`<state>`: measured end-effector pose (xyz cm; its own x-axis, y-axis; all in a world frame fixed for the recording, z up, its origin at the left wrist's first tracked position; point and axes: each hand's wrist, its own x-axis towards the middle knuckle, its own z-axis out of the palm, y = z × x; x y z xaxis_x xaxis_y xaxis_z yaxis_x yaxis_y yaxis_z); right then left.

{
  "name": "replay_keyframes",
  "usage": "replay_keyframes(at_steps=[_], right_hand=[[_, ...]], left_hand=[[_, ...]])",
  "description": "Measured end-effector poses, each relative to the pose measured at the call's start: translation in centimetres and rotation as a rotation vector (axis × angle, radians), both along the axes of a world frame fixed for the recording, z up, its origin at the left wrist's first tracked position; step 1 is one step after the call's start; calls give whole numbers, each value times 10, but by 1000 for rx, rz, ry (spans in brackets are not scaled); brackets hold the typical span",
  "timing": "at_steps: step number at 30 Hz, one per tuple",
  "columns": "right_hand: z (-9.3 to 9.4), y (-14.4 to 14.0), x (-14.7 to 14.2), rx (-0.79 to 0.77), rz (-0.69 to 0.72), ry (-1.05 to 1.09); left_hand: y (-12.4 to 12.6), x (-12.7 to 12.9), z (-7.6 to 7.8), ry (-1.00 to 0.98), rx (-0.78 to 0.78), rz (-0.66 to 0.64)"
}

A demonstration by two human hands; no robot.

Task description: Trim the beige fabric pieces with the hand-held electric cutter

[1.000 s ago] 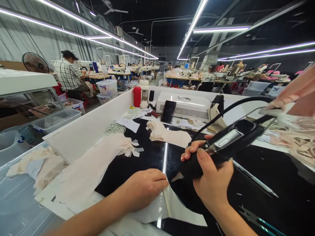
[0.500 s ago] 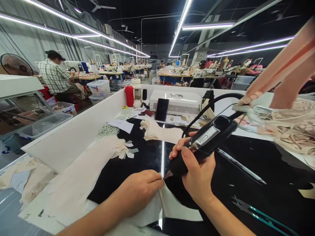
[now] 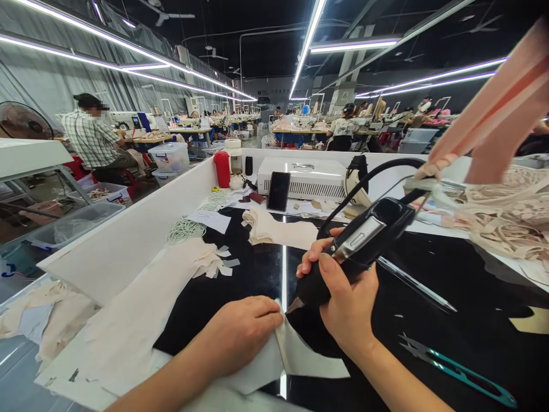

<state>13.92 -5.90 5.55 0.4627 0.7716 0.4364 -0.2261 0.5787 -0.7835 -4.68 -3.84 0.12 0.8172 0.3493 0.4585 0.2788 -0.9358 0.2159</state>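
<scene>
Since the earlier frames, almost nothing is being shifted: the view has drifted slightly, and the cutter's tip is being kept at the same fabric edge. At the grip, a black corded cutter (image 3: 355,246) is being clasped firmly by the right hand (image 3: 343,303), fingers wrapped round its rounded body, its metal tip being pointed down at the edge of a cream fabric piece (image 3: 295,357). That piece is being pinned flat on the black table (image 3: 472,297) by the left hand (image 3: 244,332), fingertips pressed closed on its edge just beside the tip. Farther out, thread snips (image 3: 454,372) are lying to the right, cream fabric (image 3: 141,309) is being spread to the left, a phone (image 3: 278,191) is being propped against a white box (image 3: 306,177), and a red cup (image 3: 222,169) is standing beyond.
</scene>
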Motion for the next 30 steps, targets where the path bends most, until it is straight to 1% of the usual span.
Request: replay_keyframes(at_steps=[7, 16, 22, 26, 30], right_hand=[[-2, -8, -1, 2, 20, 0], [-3, -6, -3, -5, -5, -28], [2, -13, 5, -9, -13, -22], [2, -18, 9, -1, -22, -34], [0, -18, 9, -17, -33, -24]], left_hand=[[1, -3, -2, 1, 21, 3], [1, -3, -2, -2, 10, 1], [4, -6, 5, 8, -26, -24], [1, 0, 12, 6, -40, -43], [-6, 6, 12, 65, -69, -45]])
